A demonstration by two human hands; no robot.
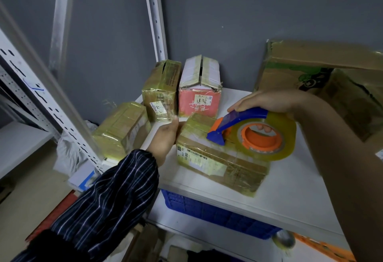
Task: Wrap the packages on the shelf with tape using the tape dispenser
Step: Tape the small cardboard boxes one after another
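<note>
**Keep the box pinned while the tape runs**

Grey walls back a white metal shelf point(290, 178) crowded with taped cartons — a big one point(310, 70) at the far right, three smaller ones behind. Nearest the edge lies the package point(217, 158) being wrapped. Against its left end rests the left hand point(163, 139), fingers mostly straight, bracing rather than gripping. Closed round the tape dispenser point(255, 135), the right hand point(269, 102) sets its blue blade on the package top. My advice: press the brace firmly, pull the dispenser low and straight — slack would likely wrinkle the tape
</note>
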